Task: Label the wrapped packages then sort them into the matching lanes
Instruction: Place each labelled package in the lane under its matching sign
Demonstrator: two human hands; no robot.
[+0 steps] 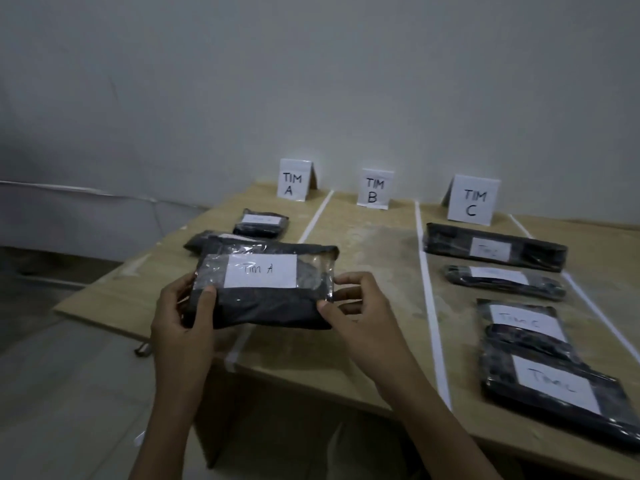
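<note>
The person is holding the labelled package [270,308] in the air above the near left part of the table [374,258], its white label [260,270] reading "Tim A" and facing up. By my reading it is heading for the left lane, under the TIM A sign [292,180]. It is worth laying it flat, label upward, wholly left of the white tape line [313,220] and in front of the nearer package [197,241] and the far package [260,222], not on top of them. The left hand [183,306] is gripping the package's left end, thumb on the front, fingers curled behind. The right hand [360,306] is pinching the right edge, thumb at the lower corner, fingers bending round the clear wrap.
</note>
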